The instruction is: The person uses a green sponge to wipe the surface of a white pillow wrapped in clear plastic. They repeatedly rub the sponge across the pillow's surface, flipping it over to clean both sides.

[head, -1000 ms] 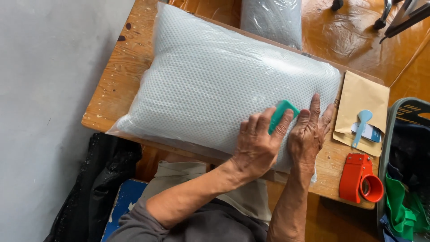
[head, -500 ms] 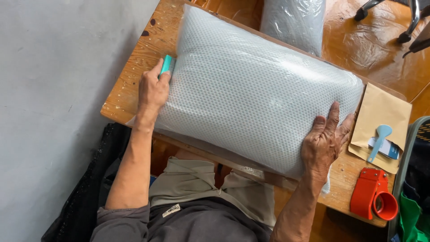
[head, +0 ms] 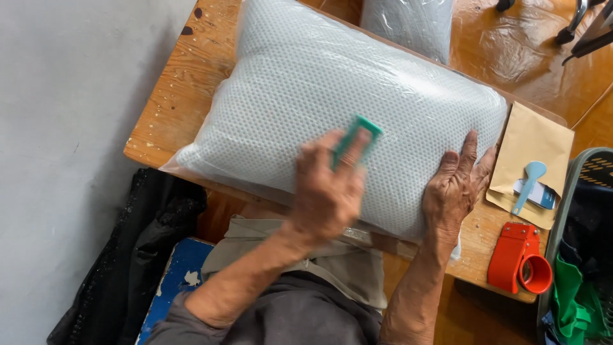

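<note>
Pillow (head: 345,102), white-grey with a dotted mesh cover and sealed in clear plastic, lies slanted across the wooden table (head: 179,108), filling most of its top. The left hand (head: 325,191) rests on the near middle of the pillow, fingers curled around a small teal scraper (head: 356,137) that stands up between them and presses onto the plastic; the hand is blurred. Half a second ago this hand held the same scraper at the pillow's far-left corner, so it has swept back across the surface to the right; a second ago it sat close beside the other hand near the right end. The right hand (head: 454,191) lies flat and open on the pillow's near-right end, fingers spread and pointing away, holding nothing, in much the same place as in both earlier frames.

To the right of the pillow a brown envelope (head: 533,144) lies on the table with a pale blue plastic tool (head: 527,185) and a small card on it. Near it, at the table's near-right corner, sits an orange-red tape dispenser (head: 518,259). A second bagged pillow (head: 408,22) lies beyond the first, at the far edge. A dark bin (head: 590,191) with green material inside stands at the right edge of view.
</note>
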